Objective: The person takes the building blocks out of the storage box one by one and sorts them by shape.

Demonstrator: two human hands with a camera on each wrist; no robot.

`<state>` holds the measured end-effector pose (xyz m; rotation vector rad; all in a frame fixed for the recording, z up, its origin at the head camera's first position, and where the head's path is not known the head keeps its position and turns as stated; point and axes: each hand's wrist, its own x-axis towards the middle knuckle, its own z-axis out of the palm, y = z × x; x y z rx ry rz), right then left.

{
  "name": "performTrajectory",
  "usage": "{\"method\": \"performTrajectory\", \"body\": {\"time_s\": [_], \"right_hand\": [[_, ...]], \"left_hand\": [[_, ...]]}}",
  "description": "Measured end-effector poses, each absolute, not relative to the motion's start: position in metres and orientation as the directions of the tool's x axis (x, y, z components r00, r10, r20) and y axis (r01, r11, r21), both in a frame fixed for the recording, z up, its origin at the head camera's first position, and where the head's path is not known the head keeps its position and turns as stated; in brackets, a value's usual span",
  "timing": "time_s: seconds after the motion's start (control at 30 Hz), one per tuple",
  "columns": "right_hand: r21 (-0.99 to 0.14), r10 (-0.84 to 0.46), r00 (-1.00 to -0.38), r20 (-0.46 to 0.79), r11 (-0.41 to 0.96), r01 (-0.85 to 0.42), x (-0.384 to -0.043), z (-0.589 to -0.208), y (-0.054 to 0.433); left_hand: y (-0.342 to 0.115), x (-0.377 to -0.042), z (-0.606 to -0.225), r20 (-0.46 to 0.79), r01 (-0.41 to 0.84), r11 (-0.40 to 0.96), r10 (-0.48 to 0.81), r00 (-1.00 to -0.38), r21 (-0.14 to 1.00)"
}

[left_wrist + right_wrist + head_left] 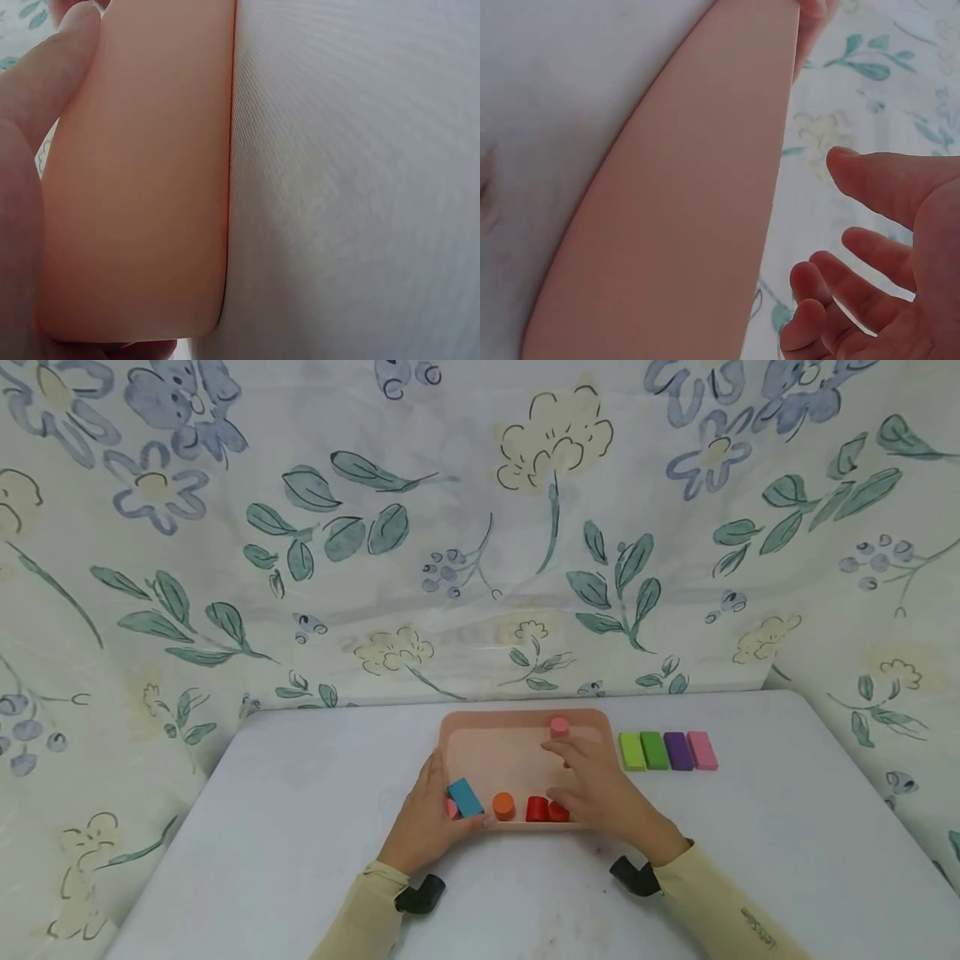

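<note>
A shallow peach-coloured tray (495, 752) lies on the white table. My left hand (427, 818) grips its front left corner, with the thumb along the front wall (150, 187) and the fingers around the left end. Beside that thumb are a blue rectangular block (466, 797) and a partly hidden pink round block (452, 808). An orange cylinder (503, 806) and two red cylinders, one (537, 809) beside the other (558, 811), sit along the front. Over the tray's right side hovers my right hand (596, 789), fingers spread and loosely bent, holding nothing. Beyond its fingertips stands a pink cylinder (559, 727).
Right of the tray, four flat blocks would stand in a row: yellow-green (632, 752), green (654, 751), purple (678, 751) and pink (702, 751). Behind the table (315, 827) hangs a floral cloth (480, 527).
</note>
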<state>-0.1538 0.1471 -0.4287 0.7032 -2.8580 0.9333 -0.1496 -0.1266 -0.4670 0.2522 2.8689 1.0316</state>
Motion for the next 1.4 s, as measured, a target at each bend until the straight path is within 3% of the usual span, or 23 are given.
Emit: {"method": "performTrajectory", "body": {"time_s": [0.17,0.67,1.4], "right_hand": [[-0.5,-0.431,-0.889,0.153,0.742,-0.446,-0.158,-0.424,0.128],[-0.449,-0.616,-0.775,0.144,0.657,-0.605,-0.175,-0.433,0.093],[-0.479,-0.687,-0.727,0.007,0.636,-0.605,-0.186,-0.444,0.061]], "left_hand": [[-0.127,-0.15,-0.467,-0.018,0.131,0.759,0.184,-0.983,0.638],[-0.129,-0.15,-0.467,-0.009,0.137,0.735,0.191,-0.982,0.664],[-0.13,-0.15,-0.467,0.013,0.165,0.727,0.21,-0.978,0.667]]}}
